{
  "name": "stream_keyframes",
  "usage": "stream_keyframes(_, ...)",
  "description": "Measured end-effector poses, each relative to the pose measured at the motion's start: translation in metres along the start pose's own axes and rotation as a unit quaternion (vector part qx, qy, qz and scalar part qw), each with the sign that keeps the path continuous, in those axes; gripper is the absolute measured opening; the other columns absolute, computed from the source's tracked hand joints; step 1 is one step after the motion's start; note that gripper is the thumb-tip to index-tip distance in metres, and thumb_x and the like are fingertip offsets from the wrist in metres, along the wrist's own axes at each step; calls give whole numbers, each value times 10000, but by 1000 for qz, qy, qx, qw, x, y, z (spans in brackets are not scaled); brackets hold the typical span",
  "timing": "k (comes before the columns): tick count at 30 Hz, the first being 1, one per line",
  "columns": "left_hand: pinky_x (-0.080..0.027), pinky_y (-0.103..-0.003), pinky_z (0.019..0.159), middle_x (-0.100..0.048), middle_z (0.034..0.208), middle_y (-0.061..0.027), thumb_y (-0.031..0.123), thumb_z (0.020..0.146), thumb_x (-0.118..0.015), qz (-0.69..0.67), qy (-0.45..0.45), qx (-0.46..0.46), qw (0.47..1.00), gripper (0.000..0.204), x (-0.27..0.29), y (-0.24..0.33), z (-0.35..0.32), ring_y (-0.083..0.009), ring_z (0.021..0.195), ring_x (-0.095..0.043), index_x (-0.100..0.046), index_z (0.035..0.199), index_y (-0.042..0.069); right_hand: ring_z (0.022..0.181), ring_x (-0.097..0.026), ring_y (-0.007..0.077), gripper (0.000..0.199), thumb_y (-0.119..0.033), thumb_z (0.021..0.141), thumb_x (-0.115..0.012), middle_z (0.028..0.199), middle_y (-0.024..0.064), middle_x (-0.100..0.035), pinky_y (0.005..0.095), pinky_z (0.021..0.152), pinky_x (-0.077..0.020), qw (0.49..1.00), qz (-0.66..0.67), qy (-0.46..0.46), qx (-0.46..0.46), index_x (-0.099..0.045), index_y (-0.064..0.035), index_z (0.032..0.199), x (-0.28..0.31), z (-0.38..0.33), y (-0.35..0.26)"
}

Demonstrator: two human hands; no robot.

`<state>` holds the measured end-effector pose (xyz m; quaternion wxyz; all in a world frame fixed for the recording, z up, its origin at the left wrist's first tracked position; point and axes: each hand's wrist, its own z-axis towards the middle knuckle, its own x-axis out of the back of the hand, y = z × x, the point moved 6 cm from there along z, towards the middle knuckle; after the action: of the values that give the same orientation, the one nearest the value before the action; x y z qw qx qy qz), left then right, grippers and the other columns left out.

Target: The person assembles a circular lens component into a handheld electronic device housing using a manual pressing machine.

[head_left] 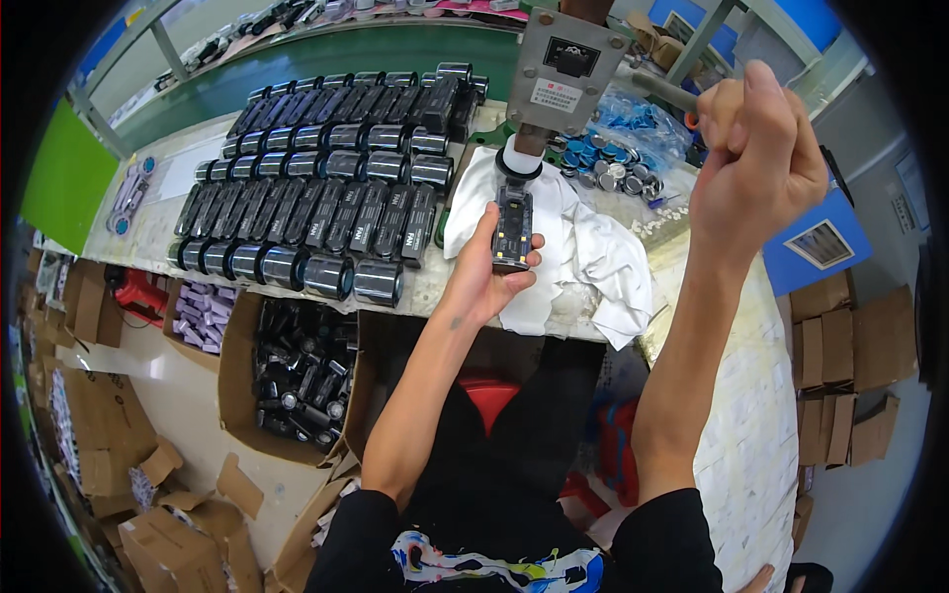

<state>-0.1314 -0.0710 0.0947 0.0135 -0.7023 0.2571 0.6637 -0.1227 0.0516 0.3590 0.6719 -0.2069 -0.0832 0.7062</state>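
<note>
**Left hand seats part under press; right hand on lever**

Left hand [481,282] is closed around a dark, oblong part [512,229], thumb on one side and fingers on the other, holding it upright over a white cloth [583,252]. The part's long axis runs straight away from the palm, its upper end pointing into the round black collar [518,166] of the small bench press [560,71] just beyond the fingertips. Right hand [756,158] is raised and curled into a fist about the press lever [664,91], gripping it.

Judgement: the pressing step is in hand. The next move calls for the part to stay square under the collar, fingers clear, while the lever comes down.

Rows of finished parts [316,208] lie well to the left of the left hand.
</note>
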Motion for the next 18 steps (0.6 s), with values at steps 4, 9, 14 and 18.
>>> stream_keyframes(4,-373,-197,408,-550,865,-108,457,992,-344,15,7,-15,1000,461,4,6,1,-136,641,-517,-482,1150,46,492,-394,106,370,-113,858,-610,509,22,-413,278,536,-352,999,5,-38,-15,-431,-55,539,-1,6,7)
stream_keyframes(9,-386,-216,442,-581,841,-93,471,983,-366,76,57,-18,995,427,1,-1,-23,-147,670,-550,-491,1125,89,516,-401,113,368,-137,877,-601,553,30,-424,262,550,-355,993,25,-62,-97,-441,-54,556,-1,42,22)
stream_keyframes(14,-383,-219,487,-560,832,-44,367,982,-437,366,94,-82,922,351,-9,-14,-82,-92,663,-535,-422,1185,82,409,-337,66,349,-201,904,-555,483,-15,-409,225,418,-265,992,-17,-11,-124,-468,-107,579,-13,85,30)
stream_keyframes(18,-412,-217,556,-536,874,-49,316,948,-511,464,133,-142,864,566,-7,-10,-130,-77,702,-515,-307,1375,7,407,-350,92,352,-248,910,-557,495,-1,-417,249,430,-300,981,10,-73,-178,-467,-96,605,-15,101,54)
